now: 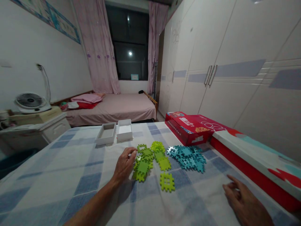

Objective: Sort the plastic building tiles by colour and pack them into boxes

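My left hand point(125, 162) is curled at the left edge of a pile of green interlocking plastic tiles point(143, 166), its fingers drawn together. Whether a tile is pinched in them I cannot see. Yellow-green tiles point(164, 163) lie just right of that pile, and a single yellow-green window-like tile point(167, 182) lies nearer to me. Further right is a heap of blue-teal tiles point(188, 158). My right hand point(245, 201) is at the lower right above the cloth, index finger stretched out and thumb apart, holding nothing.
Two open white box halves point(105, 134) stand at the table's back left. A red box point(188, 128) and a long red and white box point(249, 150) line the right side. The checked tablecloth point(94, 185) covers the table. Beyond are a bed point(122, 105) and wardrobe point(225, 40).
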### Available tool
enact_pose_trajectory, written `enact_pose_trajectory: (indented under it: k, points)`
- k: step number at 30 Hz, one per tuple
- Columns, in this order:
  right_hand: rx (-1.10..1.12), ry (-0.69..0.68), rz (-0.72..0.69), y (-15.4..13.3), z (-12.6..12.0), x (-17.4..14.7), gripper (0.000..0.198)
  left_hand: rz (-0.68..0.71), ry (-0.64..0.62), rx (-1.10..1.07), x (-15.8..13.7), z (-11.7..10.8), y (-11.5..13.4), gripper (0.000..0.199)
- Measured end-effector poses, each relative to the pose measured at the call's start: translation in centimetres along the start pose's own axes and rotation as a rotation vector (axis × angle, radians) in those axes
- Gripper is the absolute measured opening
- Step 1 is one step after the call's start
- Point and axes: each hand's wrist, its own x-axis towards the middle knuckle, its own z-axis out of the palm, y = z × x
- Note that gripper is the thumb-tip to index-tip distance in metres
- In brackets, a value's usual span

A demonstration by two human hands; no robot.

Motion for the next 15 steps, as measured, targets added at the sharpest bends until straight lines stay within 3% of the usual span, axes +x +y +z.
enact_pose_trajectory:
  k: [3,6,9,11,15]
  points:
    - [-0.027,-0.072,0.016,-0.1,0.3,-0.3,0.05,-0.045,-0.09,0.047,1.1,-1.0,0.2,0.035]
    - [-0.048,-0.097,0.014,0.2,0.3,-0.3,0.047,0.039,-0.175,0.232,3.2,-2.5,-0.4,0.037]
    - [-0.057,-0.088,-0.017,0.5,0.4,-0.4,0.044,0.163,-0.108,0.601,5.8,-3.9,-1.7,0.038]
    - [-0.056,-0.082,-0.043,0.9,0.7,-0.4,0.044,0.163,-0.071,0.812,7.5,-4.4,-2.7,0.043]
    - [-0.043,-0.095,-0.077,2.3,1.5,-0.6,0.043,0.106,-0.085,0.914,10.2,-4.6,-4.8,0.045]
